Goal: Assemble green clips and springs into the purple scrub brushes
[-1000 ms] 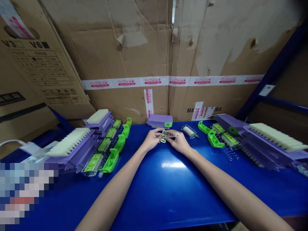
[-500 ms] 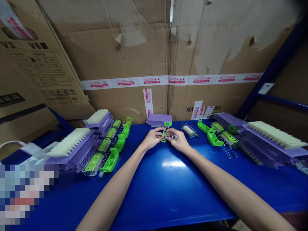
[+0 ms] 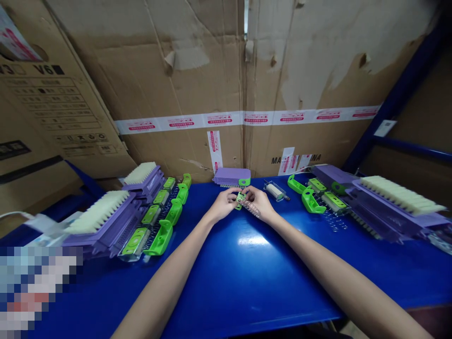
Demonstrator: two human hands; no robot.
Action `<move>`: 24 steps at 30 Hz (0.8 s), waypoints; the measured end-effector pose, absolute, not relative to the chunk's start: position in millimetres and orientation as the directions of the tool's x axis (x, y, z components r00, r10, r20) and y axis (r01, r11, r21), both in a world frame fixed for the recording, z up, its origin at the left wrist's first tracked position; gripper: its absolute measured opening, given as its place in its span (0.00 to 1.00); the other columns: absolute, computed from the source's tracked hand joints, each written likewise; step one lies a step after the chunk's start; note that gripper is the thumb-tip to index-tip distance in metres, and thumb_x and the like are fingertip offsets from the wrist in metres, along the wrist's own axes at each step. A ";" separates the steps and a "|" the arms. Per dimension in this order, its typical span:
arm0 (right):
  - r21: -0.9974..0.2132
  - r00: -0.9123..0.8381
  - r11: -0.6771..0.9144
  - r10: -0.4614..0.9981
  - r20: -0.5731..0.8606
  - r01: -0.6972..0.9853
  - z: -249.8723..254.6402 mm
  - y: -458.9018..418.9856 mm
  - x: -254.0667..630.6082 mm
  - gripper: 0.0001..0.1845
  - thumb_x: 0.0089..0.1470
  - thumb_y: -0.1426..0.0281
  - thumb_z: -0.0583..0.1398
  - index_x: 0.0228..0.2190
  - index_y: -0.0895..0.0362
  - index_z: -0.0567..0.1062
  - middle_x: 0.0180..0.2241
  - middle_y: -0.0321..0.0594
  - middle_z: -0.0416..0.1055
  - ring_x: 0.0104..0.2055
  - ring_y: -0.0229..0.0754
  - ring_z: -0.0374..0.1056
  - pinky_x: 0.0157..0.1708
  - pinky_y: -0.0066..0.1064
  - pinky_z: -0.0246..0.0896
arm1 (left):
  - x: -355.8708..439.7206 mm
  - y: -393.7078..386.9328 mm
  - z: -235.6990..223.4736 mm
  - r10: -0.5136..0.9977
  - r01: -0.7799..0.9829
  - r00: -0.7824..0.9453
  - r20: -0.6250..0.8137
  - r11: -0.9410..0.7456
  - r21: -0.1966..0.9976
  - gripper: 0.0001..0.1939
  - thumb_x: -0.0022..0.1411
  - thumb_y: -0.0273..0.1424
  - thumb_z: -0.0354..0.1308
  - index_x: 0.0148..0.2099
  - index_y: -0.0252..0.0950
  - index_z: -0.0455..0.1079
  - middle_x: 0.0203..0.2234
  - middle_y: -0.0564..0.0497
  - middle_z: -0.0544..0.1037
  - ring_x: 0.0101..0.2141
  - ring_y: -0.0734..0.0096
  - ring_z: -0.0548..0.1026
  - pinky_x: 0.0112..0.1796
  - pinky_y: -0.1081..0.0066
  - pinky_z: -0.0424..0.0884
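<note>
Between my hands, over the blue tabletop, is a small green plastic piece (image 3: 239, 199). My left hand (image 3: 225, 203) closes its fingers on the left side of it. From the piece a metal coil spring (image 3: 251, 207) slants down to the right, along the palm of my right hand (image 3: 260, 201). The right fingers are curled round the spring's upper end by the green piece, and the exact contact is partly hidden. Just behind my hands lies a purple brush part (image 3: 231, 176) with a green end. To the right rests a clear case with a white roller (image 3: 274, 190).
On the left stand purple brush bodies with cream bristles (image 3: 100, 212), green-topped clear cases (image 3: 136, 241) and green caps (image 3: 160, 237). More green caps (image 3: 312, 202), springs (image 3: 335, 220) and purple bodies (image 3: 384, 212) are on the right. Cardboard (image 3: 169, 94) walls the back of the blue table (image 3: 226, 282).
The spring has swung from nearly level to slanting down toward me, and more of it shows. The green piece has turned slightly. The whole view has shifted a little.
</note>
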State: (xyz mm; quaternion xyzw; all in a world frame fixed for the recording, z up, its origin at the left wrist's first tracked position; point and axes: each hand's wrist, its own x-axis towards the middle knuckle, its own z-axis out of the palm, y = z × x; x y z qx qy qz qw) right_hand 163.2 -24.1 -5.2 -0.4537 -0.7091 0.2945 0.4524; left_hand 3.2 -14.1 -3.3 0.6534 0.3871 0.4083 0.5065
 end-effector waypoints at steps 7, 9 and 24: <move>-0.834 -0.243 0.458 0.885 0.397 0.308 -12.9 -20.8 168.8 0.13 0.44 0.69 0.62 0.35 0.58 0.72 0.28 0.35 0.72 0.29 0.37 0.67 0.32 0.28 0.61 | -0.1 -11.9 -8.6 0.895 0.071 0.418 0.156 -0.203 0.977 0.34 0.40 0.20 0.64 0.53 0.32 0.62 0.31 0.51 0.76 0.30 0.75 0.73 0.36 0.71 0.68; -0.838 -0.212 0.457 0.888 0.409 0.298 -13.7 -21.0 166.9 0.15 0.43 0.70 0.63 0.37 0.58 0.73 0.33 0.38 0.74 0.33 0.38 0.69 0.36 0.30 0.63 | 0.7 -11.7 -9.8 0.911 0.113 0.379 0.165 -0.223 0.968 0.34 0.40 0.20 0.64 0.53 0.31 0.62 0.31 0.51 0.75 0.31 0.74 0.73 0.36 0.71 0.68; -0.819 -0.124 0.467 0.883 0.453 0.334 -10.4 -23.4 167.3 0.11 0.48 0.69 0.62 0.36 0.59 0.75 0.38 0.43 0.75 0.41 0.44 0.71 0.43 0.35 0.64 | 8.2 -28.7 1.0 0.928 0.831 0.159 0.338 -0.311 0.462 0.27 0.43 0.45 0.66 0.44 0.39 0.67 0.35 0.51 0.72 0.39 0.63 0.69 0.38 0.68 0.65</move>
